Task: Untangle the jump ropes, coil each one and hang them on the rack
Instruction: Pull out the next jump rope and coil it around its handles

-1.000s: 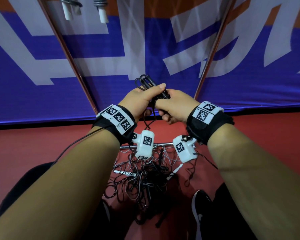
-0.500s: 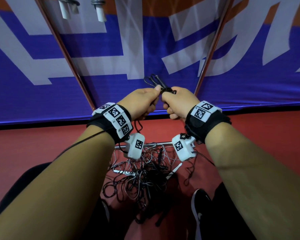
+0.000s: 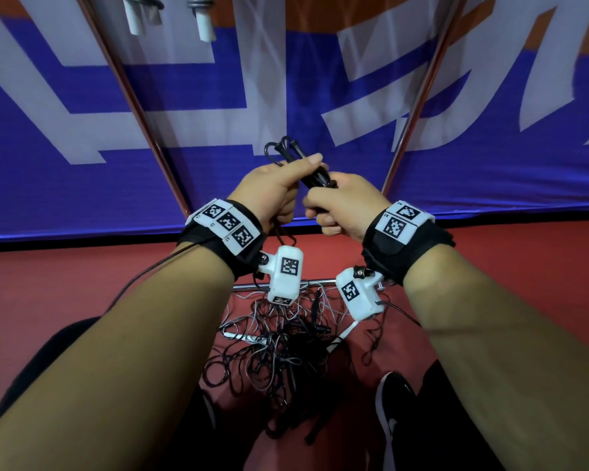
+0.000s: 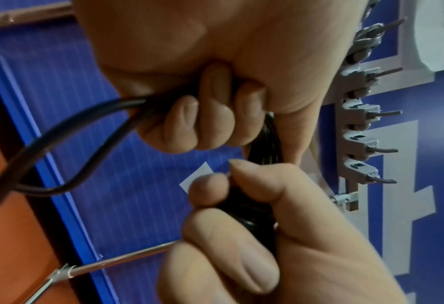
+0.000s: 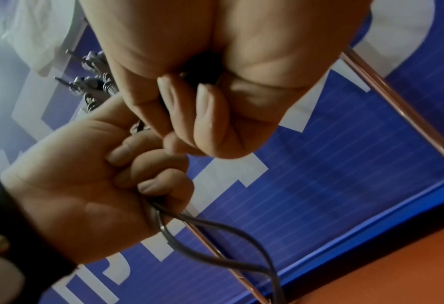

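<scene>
We grip the black jump rope (image 3: 306,168) bundle with our left hand (image 3: 269,192) curled round it, our right hand (image 3: 344,207) pinching it alongside; tangled ropes (image 3: 279,348) lie below both

Blue-and-white banner (image 3: 82,185) behind; red floor (image 3: 48,283) (black shoe (image 3: 393,413) on it).

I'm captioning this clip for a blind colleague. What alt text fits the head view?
Both hands meet at chest height, the left hand and right hand gripping a bundled black jump rope in front of a blue and white banner. Below them a tangle of black and white ropes lies on the red floor.
</scene>
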Available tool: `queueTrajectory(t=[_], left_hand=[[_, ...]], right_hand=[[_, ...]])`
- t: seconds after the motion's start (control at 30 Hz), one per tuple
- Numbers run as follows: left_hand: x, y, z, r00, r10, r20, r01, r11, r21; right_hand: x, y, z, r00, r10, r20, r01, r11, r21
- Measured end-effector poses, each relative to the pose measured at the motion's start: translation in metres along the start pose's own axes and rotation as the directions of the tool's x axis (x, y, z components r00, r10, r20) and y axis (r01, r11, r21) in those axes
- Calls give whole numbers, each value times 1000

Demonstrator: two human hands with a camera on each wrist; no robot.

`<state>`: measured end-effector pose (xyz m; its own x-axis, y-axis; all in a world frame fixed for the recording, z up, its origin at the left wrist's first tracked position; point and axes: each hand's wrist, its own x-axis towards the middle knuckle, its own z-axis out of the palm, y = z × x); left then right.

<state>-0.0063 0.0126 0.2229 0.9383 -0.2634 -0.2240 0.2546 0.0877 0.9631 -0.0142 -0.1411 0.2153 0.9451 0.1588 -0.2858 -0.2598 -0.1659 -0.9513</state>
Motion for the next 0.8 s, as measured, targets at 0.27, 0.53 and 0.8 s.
queueTrajectory(t=[0.27, 0.53, 0.8], left_hand=[[9, -5, -1, 996, 64, -66, -59, 995, 76], [4, -4, -2, 998, 50, 28, -52, 995, 90], [5, -4, -3, 995, 56, 78, -64, 991, 115]], right_hand=[[-9, -4, 1, 992, -8, 128, -11, 989, 148], [-7, -5, 0, 998, 26, 59, -34, 991, 127], [-9, -6, 1, 993, 64, 95, -82, 976, 203]])
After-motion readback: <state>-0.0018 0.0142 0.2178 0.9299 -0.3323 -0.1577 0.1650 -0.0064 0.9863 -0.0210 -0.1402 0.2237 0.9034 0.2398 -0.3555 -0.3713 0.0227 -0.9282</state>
